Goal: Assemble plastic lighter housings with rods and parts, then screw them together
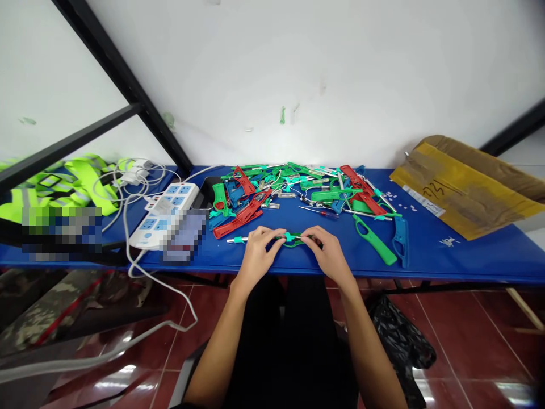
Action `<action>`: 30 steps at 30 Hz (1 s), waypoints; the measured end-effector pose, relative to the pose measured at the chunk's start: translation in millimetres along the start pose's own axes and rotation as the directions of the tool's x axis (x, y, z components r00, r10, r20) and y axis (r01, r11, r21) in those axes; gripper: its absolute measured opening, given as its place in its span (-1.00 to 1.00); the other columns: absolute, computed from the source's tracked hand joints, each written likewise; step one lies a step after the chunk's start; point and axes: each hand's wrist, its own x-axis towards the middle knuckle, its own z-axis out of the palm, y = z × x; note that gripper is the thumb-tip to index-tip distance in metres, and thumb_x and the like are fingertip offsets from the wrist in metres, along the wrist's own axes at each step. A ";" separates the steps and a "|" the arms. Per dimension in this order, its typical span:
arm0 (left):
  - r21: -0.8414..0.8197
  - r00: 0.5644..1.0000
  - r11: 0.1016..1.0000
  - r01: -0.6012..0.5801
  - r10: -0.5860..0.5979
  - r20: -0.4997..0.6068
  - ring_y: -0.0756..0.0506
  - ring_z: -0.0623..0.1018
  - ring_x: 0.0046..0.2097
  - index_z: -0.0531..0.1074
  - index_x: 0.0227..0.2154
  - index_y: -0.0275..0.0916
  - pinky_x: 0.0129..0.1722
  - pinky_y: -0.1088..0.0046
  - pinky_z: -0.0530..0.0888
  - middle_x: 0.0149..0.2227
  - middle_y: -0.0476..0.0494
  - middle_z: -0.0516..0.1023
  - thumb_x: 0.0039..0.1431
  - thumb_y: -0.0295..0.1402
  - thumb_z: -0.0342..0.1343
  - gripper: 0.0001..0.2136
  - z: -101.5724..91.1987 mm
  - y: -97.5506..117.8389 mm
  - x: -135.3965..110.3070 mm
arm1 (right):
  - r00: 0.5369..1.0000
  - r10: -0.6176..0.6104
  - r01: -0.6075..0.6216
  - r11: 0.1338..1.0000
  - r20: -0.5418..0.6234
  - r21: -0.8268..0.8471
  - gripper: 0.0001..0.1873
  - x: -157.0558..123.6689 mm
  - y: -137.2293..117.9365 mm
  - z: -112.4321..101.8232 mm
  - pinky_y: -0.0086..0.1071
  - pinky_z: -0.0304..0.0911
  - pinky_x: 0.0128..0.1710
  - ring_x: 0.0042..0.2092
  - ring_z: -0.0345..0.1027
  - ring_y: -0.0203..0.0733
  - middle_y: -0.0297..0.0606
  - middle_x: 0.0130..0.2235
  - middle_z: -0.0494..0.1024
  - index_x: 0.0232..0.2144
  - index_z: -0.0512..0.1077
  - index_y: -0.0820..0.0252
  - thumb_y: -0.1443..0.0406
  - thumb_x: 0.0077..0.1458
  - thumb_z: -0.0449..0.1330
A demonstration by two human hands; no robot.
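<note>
Both of my hands rest at the front edge of the blue table (447,258) and grip one green plastic handle piece (293,240) between them. My left hand (258,250) pinches its left end, where a thin metal rod with a teal collar (237,240) sticks out to the left. My right hand (327,250) pinches the right end. Behind them lies a heap of green, red and blue plastic handle parts (298,190) mixed with metal rods.
A green handle (374,241) and a blue handle (401,241) lie loose at the right. A white power strip (164,213) with cables sits left, by neon-yellow vests (68,184). Flattened cardboard (464,190) lies far right. A black bag (400,335) is on the red floor.
</note>
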 end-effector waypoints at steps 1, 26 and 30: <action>0.003 1.000 1.000 0.001 -0.001 -0.006 -0.14 0.65 -0.08 0.68 0.01 -0.03 0.04 0.18 0.48 -0.11 -0.07 0.75 0.48 -0.23 0.25 -0.83 0.1 -0.1 -0.6 | 1.000 0.001 -0.001 1.000 -0.006 0.009 -0.77 -0.1 0.1 0.0 -0.27 0.33 -0.17 -0.27 0.42 -0.13 -0.22 -0.18 0.64 -0.20 0.57 0.09 0.16 0.48 0.18; 0.100 0.977 0.995 -0.001 -0.021 0.211 -0.22 0.52 0.14 0.69 -0.22 -0.08 0.19 0.08 0.39 0.09 -0.05 0.71 0.35 -0.28 0.37 -0.96 -10.8 0.5 18.4 | 0.999 0.023 -0.020 0.995 -0.030 0.100 -0.79 -0.2 4.5 -1.6 -0.27 0.36 -0.19 -0.27 0.47 -0.11 -0.20 -0.17 0.70 -0.23 0.61 0.10 0.17 0.41 0.23; 0.108 0.937 0.989 -0.102 0.060 0.343 -0.21 0.51 0.17 0.67 -0.21 -0.10 0.32 0.04 0.31 0.12 -0.07 0.68 0.35 -0.26 0.37 -0.93 -21.5 -0.4 32.9 | 0.999 0.028 -0.023 0.994 -0.047 0.103 -0.80 -0.3 5.8 -1.4 -0.28 0.35 -0.20 -0.29 0.47 -0.13 -0.22 -0.19 0.69 -0.22 0.62 0.10 0.17 0.41 0.24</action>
